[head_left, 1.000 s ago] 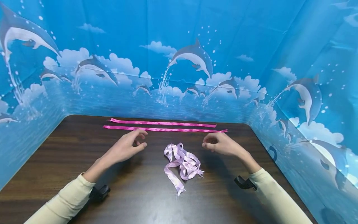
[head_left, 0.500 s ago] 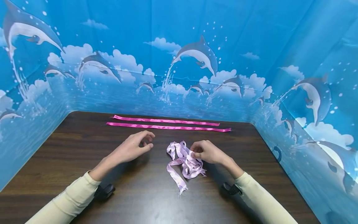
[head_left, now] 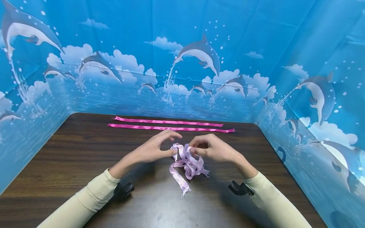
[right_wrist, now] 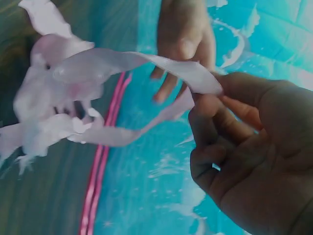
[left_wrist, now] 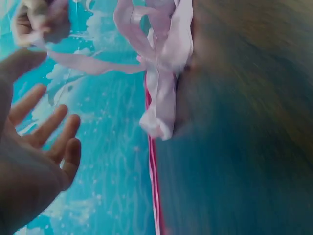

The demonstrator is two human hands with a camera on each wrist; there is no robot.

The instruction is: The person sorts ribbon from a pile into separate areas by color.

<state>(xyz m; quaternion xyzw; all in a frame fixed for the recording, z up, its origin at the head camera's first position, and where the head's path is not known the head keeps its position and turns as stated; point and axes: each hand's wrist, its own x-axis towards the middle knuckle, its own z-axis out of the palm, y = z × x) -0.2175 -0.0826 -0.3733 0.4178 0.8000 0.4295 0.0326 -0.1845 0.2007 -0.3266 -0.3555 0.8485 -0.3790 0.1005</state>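
A crumpled lilac satin ribbon (head_left: 191,166) lies in a loose heap on the table. My right hand (head_left: 218,149) pinches a loop of it between thumb and forefinger; in the right wrist view this raised length of ribbon (right_wrist: 183,71) stretches from the heap to the fingertips. My left hand (head_left: 154,147) is spread at the heap's left side, its thumb tip overlapping the ribbon in the head view. In the left wrist view the fingers (left_wrist: 66,132) of that hand are apart, holding nothing. One frayed ribbon end trails toward the front of the table.
Two bright pink ribbons, a shorter one (head_left: 168,121) and a longer one (head_left: 171,128), lie flat and parallel along the back of the dark wooden table (head_left: 71,152). Blue curtain (head_left: 128,101) printed with dolphins encloses the table at the back and sides.
My right hand has moved left onto the lilac ribbon and now lifts a loop of it. My left hand has come right, up to the heap. The pink ribbons lie as before.
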